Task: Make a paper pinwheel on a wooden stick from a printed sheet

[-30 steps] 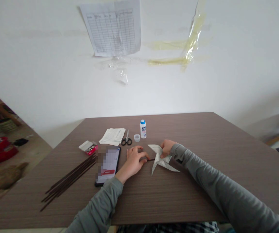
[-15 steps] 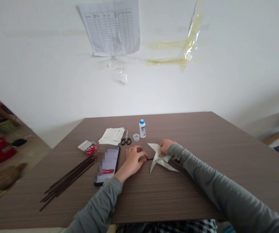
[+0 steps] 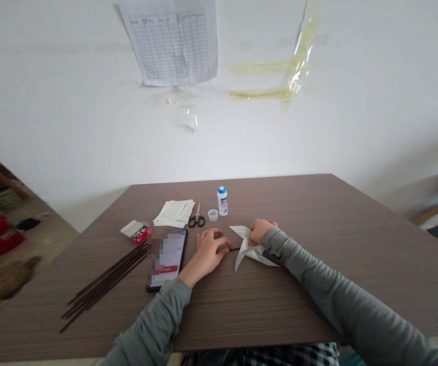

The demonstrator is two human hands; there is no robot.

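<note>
A paper pinwheel (image 3: pixel 244 247) made of printed paper lies on the table, its pointed blades spread. My right hand (image 3: pixel 261 231) is closed over its upper right part, fingertips pressed on the paper. From the pinwheel's left side sticks out a short length of thin dark stick (image 3: pixel 235 249). The thumb and forefinger of my left hand (image 3: pixel 212 249) close on the end of that stick, while the other fingers rest bent on the tabletop. Where the stick meets the pinwheel is hidden by paper and fingers.
Left of my hands lie a phone (image 3: pixel 170 256), several dark sticks (image 3: pixel 106 282) and a small open red-and-white box (image 3: pixel 137 232). Behind are printed paper sheets (image 3: pixel 173 213), scissors (image 3: pixel 196 218), a clear cap (image 3: pixel 213 215) and a white bottle with a blue top (image 3: pixel 222 202). A wall (image 3: pixel 280 142) borders the table's back.
The whole view has shifted very slightly. Both hands keep nearly the same place at the pinwheel and stick.
</note>
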